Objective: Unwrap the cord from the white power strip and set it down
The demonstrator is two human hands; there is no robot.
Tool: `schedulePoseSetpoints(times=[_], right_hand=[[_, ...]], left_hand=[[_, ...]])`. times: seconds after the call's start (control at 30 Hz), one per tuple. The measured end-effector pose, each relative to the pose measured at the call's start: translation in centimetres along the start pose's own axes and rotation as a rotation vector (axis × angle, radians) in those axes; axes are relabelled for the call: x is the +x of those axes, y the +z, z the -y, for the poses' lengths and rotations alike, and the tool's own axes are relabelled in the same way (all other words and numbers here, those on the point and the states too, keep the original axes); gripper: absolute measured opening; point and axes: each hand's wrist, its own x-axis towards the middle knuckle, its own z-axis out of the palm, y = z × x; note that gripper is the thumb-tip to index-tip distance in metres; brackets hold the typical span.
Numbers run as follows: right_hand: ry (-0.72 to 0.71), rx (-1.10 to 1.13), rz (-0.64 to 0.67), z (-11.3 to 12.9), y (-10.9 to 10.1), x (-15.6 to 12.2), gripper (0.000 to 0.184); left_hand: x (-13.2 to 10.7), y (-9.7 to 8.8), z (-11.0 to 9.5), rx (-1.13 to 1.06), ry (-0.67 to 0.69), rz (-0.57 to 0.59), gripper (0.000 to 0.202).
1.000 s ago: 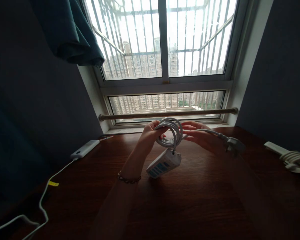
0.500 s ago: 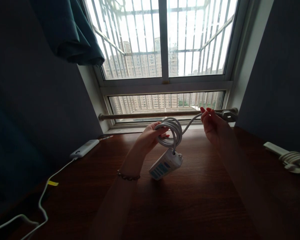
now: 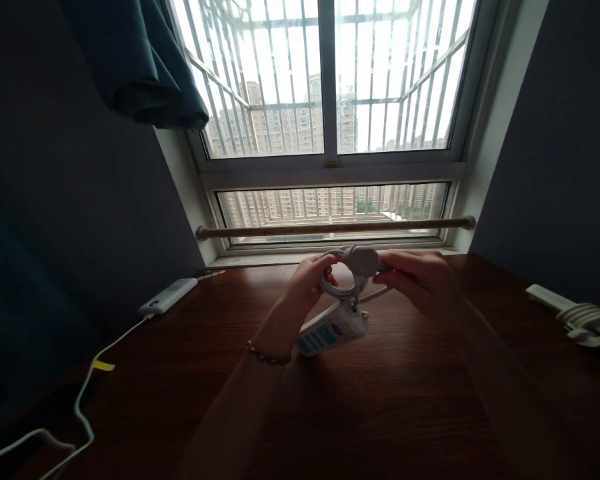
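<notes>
Left fingers (image 3: 328,261) pinching coiled cable (image 3: 338,291), right fingers (image 3: 399,261) its overlapping plug (image 3: 363,261), power strip (image 3: 347,325) below, white box (image 3: 170,297) left, wrapped cord (image 3: 587,315) right

Held aloft near picture centre: pale grey cable (image 3: 336,290), wound into a round coil. At the coil's 6 o'clock: white power strip (image 3: 344,327) with blue-marked face, tilted along 8-to-2 o'clock, cable-fed at its 2 o'clock end. Overlapping the coil at 2 o'clock: rounded grey plug (image 3: 364,261).

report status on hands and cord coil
Left hand gripping cord coil; right hand holding plug by its cord end. Power strip below cord coil. Plug partly hiding cord coil.
</notes>
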Motion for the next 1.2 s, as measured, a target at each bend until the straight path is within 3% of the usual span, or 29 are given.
schedulePoseSetpoints(times=[0.13,0.3,0.47,0.63,0.93,1.07,1.2], right_hand=[[0.117,0.104,0.127,-0.8,0.4,0.3,0.026],[0.141,-0.143,0.180,-1.8,0.6,0.3,0.022],[0.126,-0.451,0.258,-0.9,1.1,0.4,0.020],[0.301,-0.613,0.186,-0.1,2.1,0.4,0.036],[0.546,-0.847,0.058,0.1,5.0,0.1,0.031],[0.493,-0.800,-0.071,-1.0,5.6,-0.3,0.029],[0.357,-0.779,-0.218,-2.0,5.8,-0.9,0.027]], left_hand=[[-0.2,0.1,-0.3,0.016,0.029,0.030,0.018],[-0.8,0.1,-1.0,0.014,0.060,0.078,0.022],[-1.5,0.8,-1.1,0.027,0.112,0.104,0.028],[-2.0,1.3,-1.0,0.143,0.234,0.128,0.029],[-2.3,2.6,0.4,0.374,0.452,0.016,0.038],[-2.4,2.7,0.4,0.256,0.459,0.048,0.030],[-1.9,2.4,0.3,0.000,0.351,-0.094,0.038]])
